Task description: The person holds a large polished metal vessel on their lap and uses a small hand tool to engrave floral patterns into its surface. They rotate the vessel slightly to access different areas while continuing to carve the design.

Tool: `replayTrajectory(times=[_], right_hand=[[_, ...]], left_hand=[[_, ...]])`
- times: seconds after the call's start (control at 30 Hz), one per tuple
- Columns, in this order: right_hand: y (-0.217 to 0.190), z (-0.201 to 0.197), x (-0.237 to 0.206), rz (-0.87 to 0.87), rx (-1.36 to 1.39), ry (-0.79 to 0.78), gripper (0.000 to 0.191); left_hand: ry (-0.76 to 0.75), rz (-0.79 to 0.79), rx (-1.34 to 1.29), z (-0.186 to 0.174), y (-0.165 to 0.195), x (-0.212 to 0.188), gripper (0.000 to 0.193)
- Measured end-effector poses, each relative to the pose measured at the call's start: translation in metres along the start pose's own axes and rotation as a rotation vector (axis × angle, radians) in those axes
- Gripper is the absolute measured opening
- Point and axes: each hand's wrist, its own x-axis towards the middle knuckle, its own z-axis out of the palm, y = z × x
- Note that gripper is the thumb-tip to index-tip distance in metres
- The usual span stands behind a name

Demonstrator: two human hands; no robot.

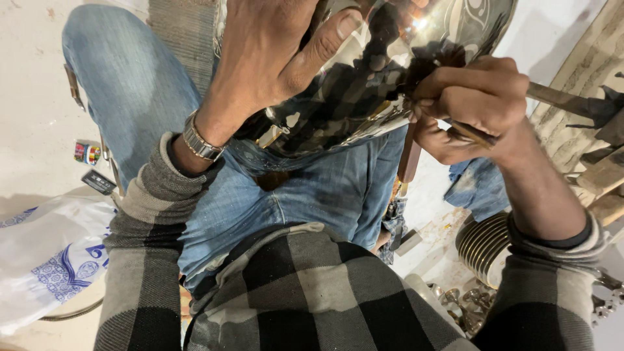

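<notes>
Sitting with a shiny metal bowl [364, 84] propped on the lap in the upper middle of the frame, its lower rim resting against the jeans [312, 188]. Pressing down on the bowl's left side with the left hand [266, 58] — palm flat, thumb stretched across the polished surface, watch [201, 142] at the wrist. Gripping a thin tool [471, 133] in the right hand [474, 104], fingers curled tight around it, tip meeting the bowl's right edge at centre right. Crowding the right side: wooden pieces [598, 175] at upper right, a stack of metal plates [484, 244] at lower right, small metal parts [465, 300] below them. Leaving more open floor at the left — only a white plastic bag [45, 260] at lower left and a small box [87, 153] beside the knee.
</notes>
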Motion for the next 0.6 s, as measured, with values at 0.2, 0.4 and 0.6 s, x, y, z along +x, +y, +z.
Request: replayTrajectory(times=[0.2,0.4,0.6], right_hand=[[-0.003,0.006,-0.013,0.013,-0.024,0.093,0.029],[-0.004,0.017,-0.02,0.018,-0.065,0.199,0.026],[-0.009,0.028,-0.027,0.055,0.034,0.339,0.029]], left_hand=[[0.006,0.043,0.032,-0.003,0.002,0.005,0.044],[-0.01,0.018,0.021,-0.006,0.004,0.01,0.042],[0.006,0.017,0.029,-0.003,0.007,0.011,0.044]])
